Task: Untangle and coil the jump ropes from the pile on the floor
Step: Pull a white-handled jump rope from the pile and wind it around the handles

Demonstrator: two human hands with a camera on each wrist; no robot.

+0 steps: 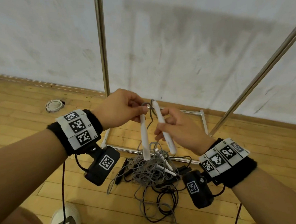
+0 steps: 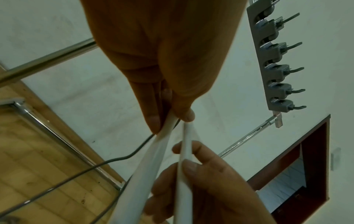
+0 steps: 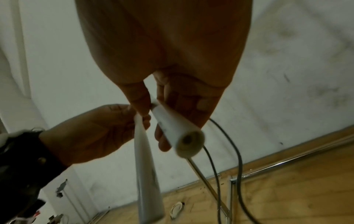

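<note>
Two white jump-rope handles are held up side by side over a tangled pile of grey and black ropes (image 1: 153, 171) on the wooden floor. My left hand (image 1: 124, 108) pinches the top of the left white handle (image 1: 144, 138), which hangs straight down. My right hand (image 1: 176, 127) grips the right white handle (image 1: 163, 126) at its middle, tilted. Grey cord (image 1: 149, 108) loops between the two handle tops and drops into the pile. In the wrist views the same left handle (image 2: 151, 163), right handle (image 3: 176, 128) and trailing cords (image 3: 226, 151) show.
A chrome rack frame stands around the pile: an upright pole (image 1: 102, 45), a slanted pole (image 1: 257, 81) and base bars (image 1: 204, 122) on the floor. A white wall is close behind. A white round lid (image 1: 54, 105) lies at the left. My shoe (image 1: 65, 222) is near the bottom edge.
</note>
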